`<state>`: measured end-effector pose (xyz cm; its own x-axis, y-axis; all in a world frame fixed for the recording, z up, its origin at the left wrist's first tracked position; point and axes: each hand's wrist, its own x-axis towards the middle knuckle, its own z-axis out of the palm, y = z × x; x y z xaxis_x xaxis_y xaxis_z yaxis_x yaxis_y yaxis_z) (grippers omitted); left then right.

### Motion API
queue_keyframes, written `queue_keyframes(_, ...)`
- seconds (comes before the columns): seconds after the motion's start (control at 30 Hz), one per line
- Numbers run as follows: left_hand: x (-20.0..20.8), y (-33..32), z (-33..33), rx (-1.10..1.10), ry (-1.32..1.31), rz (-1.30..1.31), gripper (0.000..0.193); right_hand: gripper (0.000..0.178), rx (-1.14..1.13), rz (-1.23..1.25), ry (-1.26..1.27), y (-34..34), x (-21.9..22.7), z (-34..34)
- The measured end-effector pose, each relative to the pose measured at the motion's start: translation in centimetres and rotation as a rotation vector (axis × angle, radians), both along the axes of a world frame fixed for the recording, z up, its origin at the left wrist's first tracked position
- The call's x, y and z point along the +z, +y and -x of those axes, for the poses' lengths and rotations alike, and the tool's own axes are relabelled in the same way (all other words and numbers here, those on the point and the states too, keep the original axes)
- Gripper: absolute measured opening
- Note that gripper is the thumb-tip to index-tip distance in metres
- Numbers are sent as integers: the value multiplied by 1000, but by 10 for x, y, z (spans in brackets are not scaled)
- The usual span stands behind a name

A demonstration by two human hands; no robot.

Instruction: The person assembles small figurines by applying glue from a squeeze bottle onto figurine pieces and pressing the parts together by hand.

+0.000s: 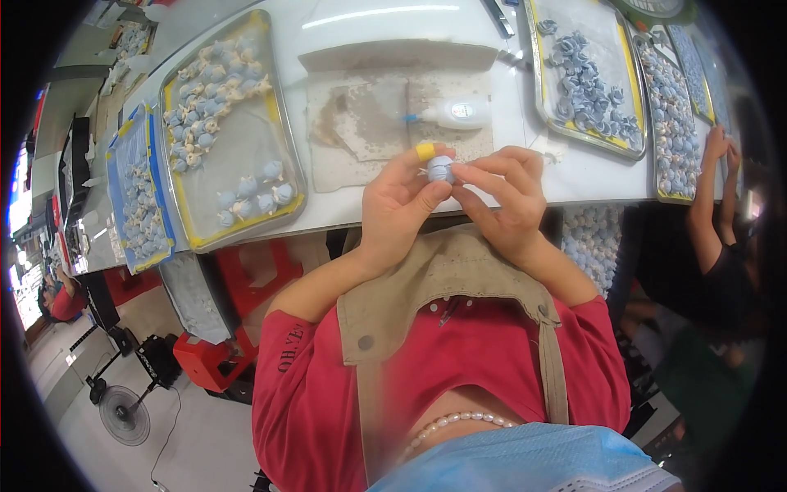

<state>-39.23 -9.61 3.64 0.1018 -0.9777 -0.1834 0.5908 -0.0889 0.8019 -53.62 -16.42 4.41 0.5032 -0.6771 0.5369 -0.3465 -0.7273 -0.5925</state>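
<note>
**Tiny blue piece pinched between both hands**

Closest in, a blue face mask (525,467) and red shirt (459,361). Above the apron, the left hand (398,205) pinches the small blue-grey piece (440,169) from its 8 o'clock; the right hand (504,193) closes on it from 3 o'clock. Glue bottle (451,113) lies at 12 o'clock, long axis sideways.

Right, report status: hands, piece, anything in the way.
Left hand and right hand both pinching one small blue-grey piece. Held above table edge. Glue bottle lying behind, clear of hands.
</note>
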Motion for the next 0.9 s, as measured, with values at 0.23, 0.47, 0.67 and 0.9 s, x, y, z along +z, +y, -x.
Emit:
queue_keyframes(0.23,1,1,0,5,-75,4,35,30,-10,215,126,0,15,-1)
queue_keyframes(0.47,7,2,-1,-11,-333,59,29,25,143,171,127,-20,22,10)
queue_keyframes(0.67,18,1,3,-87,-254,174,32,57,379,-711,-145,-22,22,17)
queue_keyframes(0.9,15,1,4,-195,-487,204,32,42,413,-870,-202,-20,15,24)
